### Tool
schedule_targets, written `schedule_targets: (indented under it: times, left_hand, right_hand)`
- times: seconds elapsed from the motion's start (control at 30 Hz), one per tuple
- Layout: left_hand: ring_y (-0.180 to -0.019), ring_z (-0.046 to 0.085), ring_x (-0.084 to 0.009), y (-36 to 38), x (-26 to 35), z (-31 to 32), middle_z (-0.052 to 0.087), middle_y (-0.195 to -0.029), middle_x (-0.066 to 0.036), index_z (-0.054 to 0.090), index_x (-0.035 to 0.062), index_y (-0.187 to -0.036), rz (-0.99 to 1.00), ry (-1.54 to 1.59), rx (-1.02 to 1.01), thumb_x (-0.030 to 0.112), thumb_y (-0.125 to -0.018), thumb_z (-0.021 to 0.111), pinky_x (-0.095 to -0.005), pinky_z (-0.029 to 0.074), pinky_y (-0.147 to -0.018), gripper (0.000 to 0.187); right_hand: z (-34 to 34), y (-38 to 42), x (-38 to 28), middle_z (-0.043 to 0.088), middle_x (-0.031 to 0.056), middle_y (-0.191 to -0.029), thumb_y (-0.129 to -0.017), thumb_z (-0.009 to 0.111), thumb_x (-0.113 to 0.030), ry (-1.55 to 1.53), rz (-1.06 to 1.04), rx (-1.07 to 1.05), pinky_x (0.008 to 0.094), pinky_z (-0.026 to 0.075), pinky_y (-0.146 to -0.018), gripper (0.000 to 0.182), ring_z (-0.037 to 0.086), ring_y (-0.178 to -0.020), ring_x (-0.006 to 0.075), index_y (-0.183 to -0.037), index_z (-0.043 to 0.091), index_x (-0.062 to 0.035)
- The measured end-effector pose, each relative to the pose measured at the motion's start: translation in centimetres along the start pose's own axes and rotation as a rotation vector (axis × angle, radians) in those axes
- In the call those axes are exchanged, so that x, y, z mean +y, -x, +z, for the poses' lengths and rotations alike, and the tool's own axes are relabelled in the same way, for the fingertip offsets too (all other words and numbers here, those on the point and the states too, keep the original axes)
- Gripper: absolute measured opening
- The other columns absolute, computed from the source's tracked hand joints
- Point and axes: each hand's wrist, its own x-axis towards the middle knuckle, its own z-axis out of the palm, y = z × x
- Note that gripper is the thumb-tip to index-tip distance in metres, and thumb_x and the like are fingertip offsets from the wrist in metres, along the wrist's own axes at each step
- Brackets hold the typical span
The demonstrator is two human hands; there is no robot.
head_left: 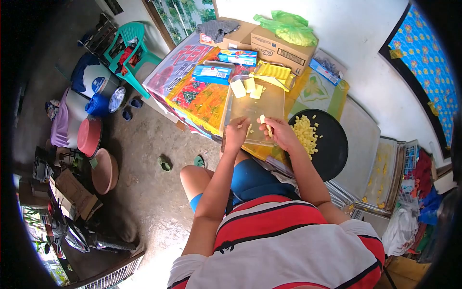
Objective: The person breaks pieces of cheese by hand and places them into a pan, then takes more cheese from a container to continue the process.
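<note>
Grip of the right hand (pixel 280 132) is closed: a pale yellow piece (pixel 269 129) is held between curled fingers and thumb, and a second, blockier bit (pixel 262 118) is seen at the fingertips. The left hand (pixel 237 133) is positioned beside it, apart, with fingers curled inward; whether the fingertips are pressed together, or anything is grasped by them, cannot be told. A small yellow fragment (pixel 250 129) is seen just beside the left fingertips.

Both hands are held over the near part of a translucent plastic tray (pixel 252 108). At its far end, pale yellow slabs (pixel 238 89) are laid flat. To the right of the tray, a round black pan (pixel 334 144) is placed, with many small yellow cubes (pixel 304 134) heaped on its left side. Beyond the tray, a yellow plastic rack (pixel 272 74) and blue boxes (pixel 211 74) are set on the covered table (pixel 199 103).
</note>
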Motion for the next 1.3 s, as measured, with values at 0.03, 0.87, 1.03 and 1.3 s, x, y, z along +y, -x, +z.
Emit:
schedule_targets:
  times: [0.03,0.87,1.03,1.3]
  left_hand:
    - [-0.073,0.064,-0.0156,0.3,1.7,-0.2,0.068,-0.086,-0.009,0.065,-0.0030,-0.102,-0.085,0.133,-0.044,0.024,-0.088,0.064,-0.0283,0.051,-0.071,0.031]
    - [-0.079,0.063,-0.0196,2.0,5.5,-2.5,0.064,-0.085,-0.007,0.059,0.0026,-0.101,-0.524,1.031,-0.182,0.020,-0.088,0.057,-0.0343,0.054,-0.077,0.022]
    - [-0.079,0.063,-0.0215,1.8,4.1,-2.8,0.064,-0.088,-0.008,0.058,0.0011,-0.104,-0.542,1.144,-0.213,0.017,-0.089,0.054,-0.0358,0.054,-0.079,0.023]
    - [-0.074,0.062,-0.0189,1.8,3.3,-3.0,0.063,-0.086,-0.008,0.060,0.0015,-0.100,-0.591,1.154,-0.238,0.024,-0.089,0.056,-0.0310,0.053,-0.068,0.025]
  right_hand:
    - [0.4,0.3,-0.3,0.061,0.0010,-0.085,-0.093,0.054,-0.027,0.028,0.020,0.017,0.0237,0.044,-0.060,0.030,0.052,-0.068,0.0068,-0.108,0.063,-0.0031]
    - [2.3,1.2,-0.7,0.056,-0.0019,-0.074,-0.089,0.062,-0.030,0.323,-0.025,-0.069,0.0219,0.041,-0.057,0.027,0.049,-0.065,0.0057,-0.099,0.066,-0.0050]
    - [2.8,1.6,-1.0,0.056,-0.0017,-0.074,-0.086,0.066,-0.025,0.284,-0.041,-0.036,0.0218,0.040,-0.057,0.027,0.048,-0.063,0.0060,-0.103,0.066,-0.0041]
    - [2.1,0.8,-0.2,0.062,-0.0002,-0.084,-0.079,0.073,-0.014,0.336,-0.195,0.025,0.0216,0.040,-0.056,0.029,0.048,-0.061,0.0060,-0.104,0.065,-0.0005]
